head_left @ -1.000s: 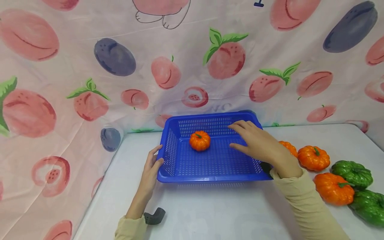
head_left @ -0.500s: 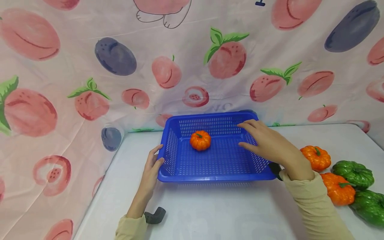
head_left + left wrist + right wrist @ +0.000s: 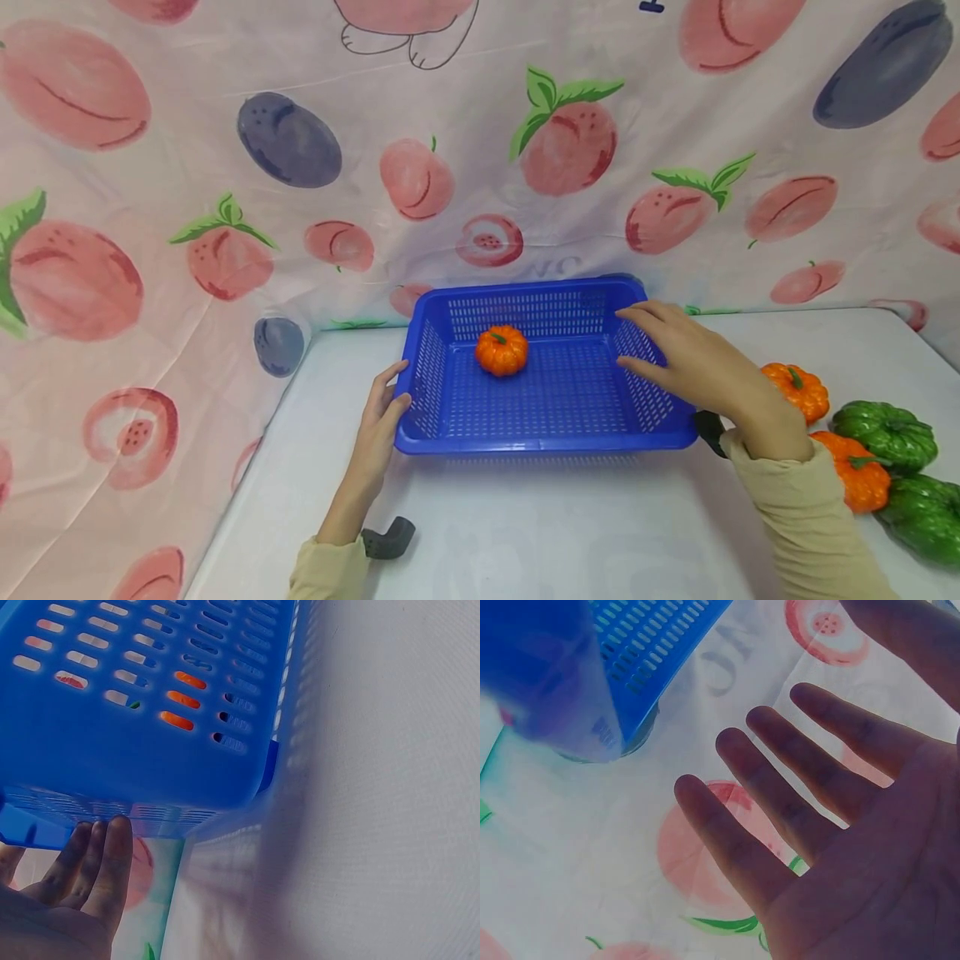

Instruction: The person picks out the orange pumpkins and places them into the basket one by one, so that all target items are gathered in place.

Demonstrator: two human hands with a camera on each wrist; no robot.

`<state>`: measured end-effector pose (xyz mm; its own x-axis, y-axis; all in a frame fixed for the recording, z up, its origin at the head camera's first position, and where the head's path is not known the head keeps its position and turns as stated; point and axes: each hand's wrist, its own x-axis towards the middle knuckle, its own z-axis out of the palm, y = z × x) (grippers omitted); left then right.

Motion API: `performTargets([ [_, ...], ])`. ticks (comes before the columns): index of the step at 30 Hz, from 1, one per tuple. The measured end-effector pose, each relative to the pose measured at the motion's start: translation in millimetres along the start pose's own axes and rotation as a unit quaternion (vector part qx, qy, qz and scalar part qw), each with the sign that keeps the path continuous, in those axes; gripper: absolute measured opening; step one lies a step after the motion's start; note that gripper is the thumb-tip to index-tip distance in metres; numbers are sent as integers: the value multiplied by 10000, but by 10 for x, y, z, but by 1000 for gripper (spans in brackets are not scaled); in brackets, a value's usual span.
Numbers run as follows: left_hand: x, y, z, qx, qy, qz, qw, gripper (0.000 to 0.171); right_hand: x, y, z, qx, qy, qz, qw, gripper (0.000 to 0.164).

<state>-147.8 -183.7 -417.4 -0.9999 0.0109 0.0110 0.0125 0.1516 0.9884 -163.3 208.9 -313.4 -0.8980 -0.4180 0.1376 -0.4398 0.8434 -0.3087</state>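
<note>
A blue plastic basket [image 3: 546, 444] with slotted walls stands on the white table, with one small orange pumpkin [image 3: 502, 351] inside it toward the left. At the basket's left end my left hand [image 3: 377, 431] holds the rim, thumb and a fingertip on its edge. In the left wrist view the other fingers [image 3: 109, 870] reach up straight against the wall below the rim. My right hand [image 3: 686, 364] hovers over the basket's right end, holding nothing. Its fingers [image 3: 731, 840] are spread and nearly straight in the right wrist view.
To the right lie orange pumpkins [image 3: 858, 471], partly behind the right forearm, and green pumpkins [image 3: 885, 436]. A dark grey bent piece [image 3: 388, 538] shows beside the left wrist. A fruit-printed cloth [image 3: 480, 125] hangs close behind the basket.
My right hand has drifted right, from above the basket's inside to its right end, covering more of the orange pumpkins there. The left hand, basket and pumpkin inside stay put.
</note>
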Motion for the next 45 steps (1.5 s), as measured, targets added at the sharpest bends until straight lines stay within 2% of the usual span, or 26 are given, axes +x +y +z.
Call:
performTargets([
  [12, -1, -5, 1, -42, -10, -11, 10000, 49, -84, 126, -6, 84, -115, 397, 9991, 69],
  [23, 6, -11, 5, -35, 3, 0, 10000, 49, -138, 260, 22, 153, -2, 478, 9987, 65],
  [31, 2, -14, -2, -33, 12, -13, 10000, 49, -179, 362, 34, 206, -53, 521, 9984, 63],
  [39, 2, -11, 2, -10, 7, 23, 10000, 49, -209, 474, 41, 339, -160, 789, 9962, 67],
  [45, 2, -12, 2, -7, 5, 24, 10000, 49, -215, 545, 74, 386, -234, 832, 9955, 68],
])
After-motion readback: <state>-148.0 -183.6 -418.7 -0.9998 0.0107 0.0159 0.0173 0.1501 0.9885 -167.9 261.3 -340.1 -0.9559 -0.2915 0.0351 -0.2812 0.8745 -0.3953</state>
